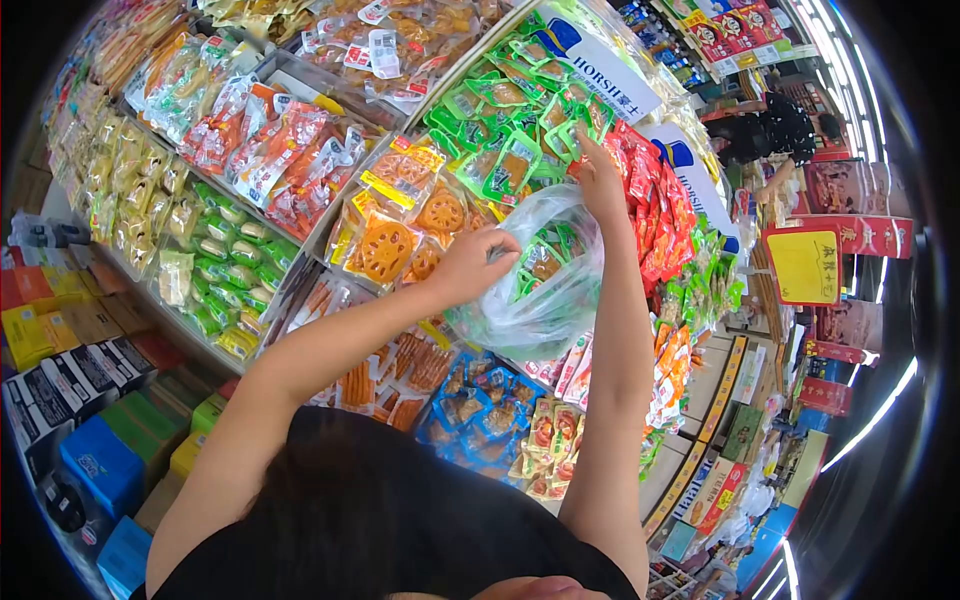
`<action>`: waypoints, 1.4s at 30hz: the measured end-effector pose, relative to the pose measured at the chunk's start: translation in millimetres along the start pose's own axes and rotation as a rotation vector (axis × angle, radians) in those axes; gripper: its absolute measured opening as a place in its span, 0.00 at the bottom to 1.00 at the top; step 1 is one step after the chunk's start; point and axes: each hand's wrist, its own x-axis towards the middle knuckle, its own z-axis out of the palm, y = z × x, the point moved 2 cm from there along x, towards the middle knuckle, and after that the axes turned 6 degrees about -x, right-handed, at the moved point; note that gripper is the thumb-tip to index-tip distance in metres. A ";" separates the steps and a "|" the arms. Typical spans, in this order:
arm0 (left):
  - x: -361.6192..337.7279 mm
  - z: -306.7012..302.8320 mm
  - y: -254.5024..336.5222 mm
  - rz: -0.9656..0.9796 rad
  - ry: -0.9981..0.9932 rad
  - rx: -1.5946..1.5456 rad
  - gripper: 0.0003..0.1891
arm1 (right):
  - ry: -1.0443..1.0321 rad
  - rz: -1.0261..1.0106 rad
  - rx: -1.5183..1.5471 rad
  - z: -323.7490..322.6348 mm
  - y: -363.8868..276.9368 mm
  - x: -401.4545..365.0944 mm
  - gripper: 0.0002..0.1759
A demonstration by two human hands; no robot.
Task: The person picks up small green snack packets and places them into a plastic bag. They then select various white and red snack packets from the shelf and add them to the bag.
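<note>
A clear plastic bag (pixel 535 315) hangs open over the snack bins, with several green packets (pixel 545 262) inside it. My left hand (pixel 478 265) is closed in a pinch on the left edge of the bag's mouth. Beyond the bag, my right hand (pixel 600 175) reaches to the pile of green-edged packets (pixel 510 165). Its fingers touch the pile near one packet; whether they grip it is hard to make out. Red packets (pixel 650 205) lie right beside that hand, and yellow-labelled lotus-slice packs (pixel 385 245) lie left of the bag.
Bins of red-and-white packets (pixel 265 150) and small green packets (pixel 235 250) stand at the left. Blue packets (pixel 480 400) lie below the bag. Boxes (pixel 100 465) are stacked at the lower left. Another person (pixel 775 130) stands at the upper right, near a yellow sign (pixel 803 267).
</note>
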 end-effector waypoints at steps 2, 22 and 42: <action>0.7 0.1 0.5 -0.017 -0.005 0.025 0.09 | 0.034 -0.005 -0.028 -12.1 -2.0 -11.6 0.24; 0.6 1.9 -6.0 -0.017 0.011 0.120 0.12 | -0.364 0.124 -0.143 -43.3 -78.8 -133.2 0.43; -0.8 1.5 -5.2 -0.023 0.008 0.113 0.12 | -0.306 0.390 0.440 -63.6 -102.6 -160.3 0.21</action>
